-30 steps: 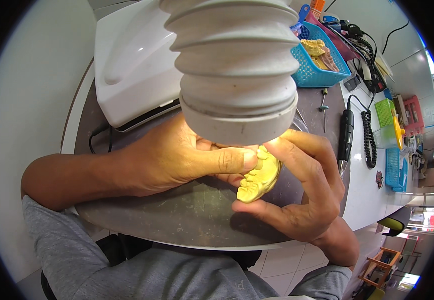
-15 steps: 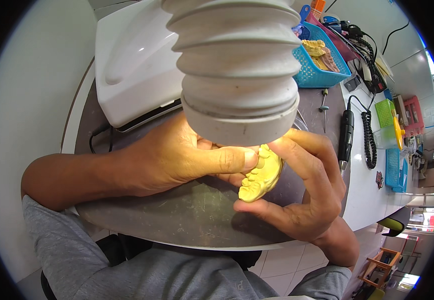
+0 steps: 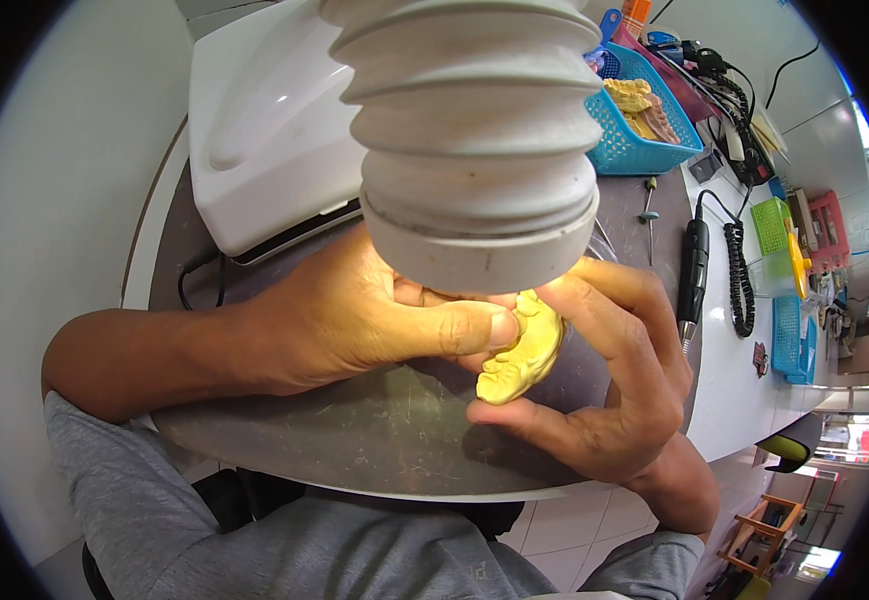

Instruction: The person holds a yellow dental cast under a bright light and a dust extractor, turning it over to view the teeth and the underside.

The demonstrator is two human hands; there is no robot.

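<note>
Yellow, plaster-like material makes up the arch-shaped dental cast (image 3: 532,352), which is held above the grey tabletop (image 3: 394,440), just below the mouth of the white corrugated hose (image 3: 471,180). The cast is clamped by both hands. By the left hand (image 3: 349,315), the thumb is pressed to the inner side of the arch; its fingers are partly hidden behind, so their exact contact cannot be judged. By the right hand (image 3: 629,395), the arch is spanned end to end, with the thumb set at the near end and the index finger at the far end. The piece is judged to be light, stiff and dry rather than slippery, but brittle, the raised tooth forms being most easily chipped. It is therefore best taken by the smooth outer base and the thick ends, with pressure kept off the tooth edges. To the right, a black handpiece (image 3: 692,270) is seen lying near a blue perforated basket (image 3: 644,158), in which further casts (image 3: 629,95) are kept.
</note>
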